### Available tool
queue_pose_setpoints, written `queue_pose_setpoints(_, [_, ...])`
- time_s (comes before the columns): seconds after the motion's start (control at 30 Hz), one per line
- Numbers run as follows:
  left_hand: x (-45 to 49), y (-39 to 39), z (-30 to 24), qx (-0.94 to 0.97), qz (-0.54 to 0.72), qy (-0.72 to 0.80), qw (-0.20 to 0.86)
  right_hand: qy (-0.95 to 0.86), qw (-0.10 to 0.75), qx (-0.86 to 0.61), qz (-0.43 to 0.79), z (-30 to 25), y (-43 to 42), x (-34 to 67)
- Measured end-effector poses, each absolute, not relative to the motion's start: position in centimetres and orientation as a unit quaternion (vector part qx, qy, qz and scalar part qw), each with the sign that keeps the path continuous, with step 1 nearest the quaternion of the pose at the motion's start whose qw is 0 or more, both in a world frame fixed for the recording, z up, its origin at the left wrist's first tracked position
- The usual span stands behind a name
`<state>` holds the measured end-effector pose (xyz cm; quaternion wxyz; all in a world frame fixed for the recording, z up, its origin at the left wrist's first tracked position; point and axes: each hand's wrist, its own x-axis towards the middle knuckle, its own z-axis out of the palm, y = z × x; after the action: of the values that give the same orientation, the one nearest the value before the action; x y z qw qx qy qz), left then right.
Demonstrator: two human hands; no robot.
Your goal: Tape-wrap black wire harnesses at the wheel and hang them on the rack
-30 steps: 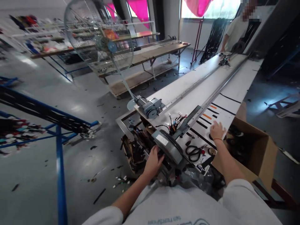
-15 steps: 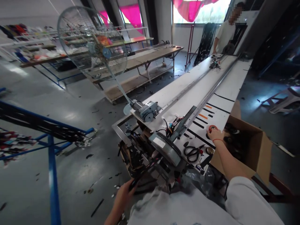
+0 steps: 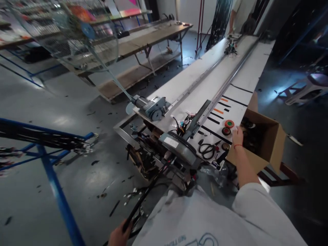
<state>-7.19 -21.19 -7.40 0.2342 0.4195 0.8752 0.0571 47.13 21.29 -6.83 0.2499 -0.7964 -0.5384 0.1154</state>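
My left hand (image 3: 119, 235) is low at the bottom edge, closed round a long black strap (image 3: 148, 189) that runs up to the grey motor unit (image 3: 180, 148) at the near end of the long white table (image 3: 205, 85). My right hand (image 3: 237, 135) rests on the table's right edge beside two tape rolls (image 3: 228, 127), fingers partly curled, holding nothing I can see. Black scissors (image 3: 208, 149) lie just left of that hand.
An open cardboard box (image 3: 266, 141) stands right of the table. A large wire-caged fan (image 3: 74, 34) is clamped at the table's left corner. A blue metal rack (image 3: 48, 150) with black straps stands at left. Another person (image 3: 241, 13) stands at the table's far end.
My left hand has left the motor unit and pulled the black strap back and down toward me. My right hand slid slightly right, uncovering the tape rolls. The view tilted down.
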Motion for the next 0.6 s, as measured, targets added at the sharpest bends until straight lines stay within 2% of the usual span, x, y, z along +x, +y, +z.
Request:
queue_pose_setpoints(0.1, [-7.6,-20.9,-7.8,0.366,0.056,0.87,0.326,-0.485,0.312,-0.814,0.065,-7.8,15.5,46.3])
queue_pose_setpoints(0.27, [-7.8,-17.2,-8.7,0.412,0.103,0.826,0.371,-0.522,0.218,-0.815,0.122,-8.8,9.8,40.2])
queue_pose_setpoints(0.33, [-7.3,-15.0,-8.7,0.455,0.125,0.794,0.382,-0.495,0.238,-0.824,0.138,-8.4,10.3,38.8])
queue_pose_setpoints(0.4, [-6.6,-12.7,-8.5,0.499,0.139,0.762,0.389,-0.433,0.347,-0.807,0.203,-7.4,11.1,38.6])
queue_pose_setpoints(0.5, [-5.4,-9.8,-8.2,0.564,0.157,0.719,0.376,-0.338,0.532,-0.706,0.324,-5.8,11.1,39.7])
queue_pose_setpoints(0.6, [-4.5,-8.2,-8.2,0.62,0.164,0.679,0.357,-0.298,0.622,-0.607,0.395,-4.4,9.2,40.4])
